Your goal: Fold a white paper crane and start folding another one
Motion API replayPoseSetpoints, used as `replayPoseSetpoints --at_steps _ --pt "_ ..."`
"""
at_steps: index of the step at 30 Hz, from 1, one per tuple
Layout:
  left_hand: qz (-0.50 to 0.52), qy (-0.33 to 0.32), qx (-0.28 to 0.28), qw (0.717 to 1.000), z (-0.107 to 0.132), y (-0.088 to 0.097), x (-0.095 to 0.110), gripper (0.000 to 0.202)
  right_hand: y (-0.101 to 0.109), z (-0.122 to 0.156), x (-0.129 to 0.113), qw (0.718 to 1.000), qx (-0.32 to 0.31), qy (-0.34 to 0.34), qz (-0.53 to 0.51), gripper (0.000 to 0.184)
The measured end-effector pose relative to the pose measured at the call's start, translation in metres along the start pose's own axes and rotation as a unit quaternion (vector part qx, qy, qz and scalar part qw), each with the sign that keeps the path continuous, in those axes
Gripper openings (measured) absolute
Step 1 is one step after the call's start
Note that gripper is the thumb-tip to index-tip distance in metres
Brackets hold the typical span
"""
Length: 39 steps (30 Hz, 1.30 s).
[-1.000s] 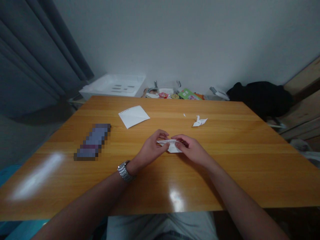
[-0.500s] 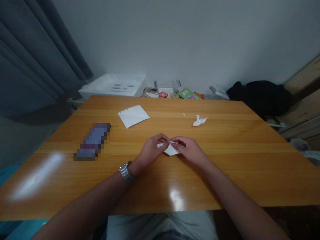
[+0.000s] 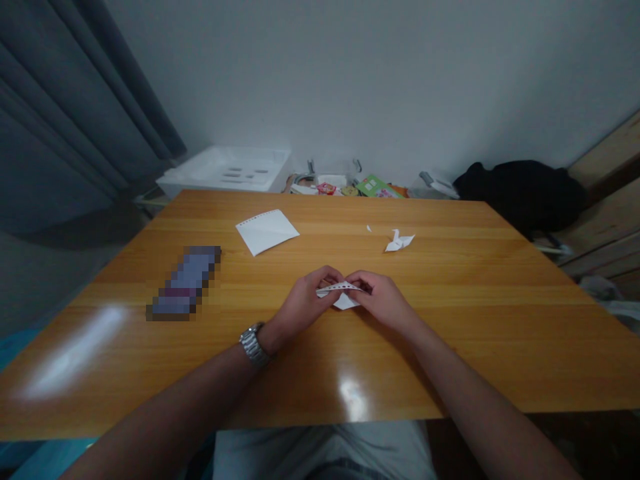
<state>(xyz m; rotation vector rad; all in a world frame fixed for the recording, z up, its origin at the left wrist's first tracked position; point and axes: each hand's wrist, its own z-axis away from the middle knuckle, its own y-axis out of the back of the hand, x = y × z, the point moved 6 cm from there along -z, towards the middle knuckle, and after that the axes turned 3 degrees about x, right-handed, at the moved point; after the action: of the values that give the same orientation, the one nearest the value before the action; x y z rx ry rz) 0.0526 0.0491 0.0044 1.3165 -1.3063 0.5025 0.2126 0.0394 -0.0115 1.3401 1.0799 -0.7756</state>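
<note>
Between my two hands is a folded piece of white paper, with a row of punched holes along its raised upper edge. My left hand, below a metal wristwatch, pinches its left side between thumb and fingers. On the other side my right hand grips the paper, its fingertips partly hidden behind the fold. Beyond my right hand stands a small white origami bird, and a tiny paper scrap lies to its left.
A sheet of hole-punched paper lies at the back left of the wooden table. Nearer on the left is a pixelated, phone-like object. Past the far edge stand a white plastic tray and a green booklet.
The upper flap of the folded paper has tilted, so its punched-hole edge now shows. Both hands have stayed almost in place, with slight finger shifts.
</note>
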Motion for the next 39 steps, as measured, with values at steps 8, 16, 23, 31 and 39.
replayPoseSetpoints --at_steps 8,16,23,31,39 --pt "0.007 0.003 -0.008 1.000 -0.001 0.001 0.004 0.022 0.004 0.001 -0.006 1.000 0.002 0.014 0.011 0.015" --pt "0.010 0.014 0.008 1.000 -0.001 0.004 0.005 0.020 0.006 0.001 -0.006 1.000 -0.013 0.022 -0.010 0.025" --pt "0.018 0.013 0.011 1.000 0.000 0.005 0.006 0.018 0.005 0.007 -0.025 0.996 -0.049 0.072 0.022 0.030" --pt "0.039 0.036 0.043 0.998 -0.003 0.008 -0.001 0.020 0.012 0.001 -0.008 0.999 0.002 0.034 -0.020 0.032" --pt "0.110 0.069 0.015 0.991 -0.004 0.002 -0.009 0.027 0.012 0.000 -0.004 0.999 0.017 0.039 -0.009 0.024"
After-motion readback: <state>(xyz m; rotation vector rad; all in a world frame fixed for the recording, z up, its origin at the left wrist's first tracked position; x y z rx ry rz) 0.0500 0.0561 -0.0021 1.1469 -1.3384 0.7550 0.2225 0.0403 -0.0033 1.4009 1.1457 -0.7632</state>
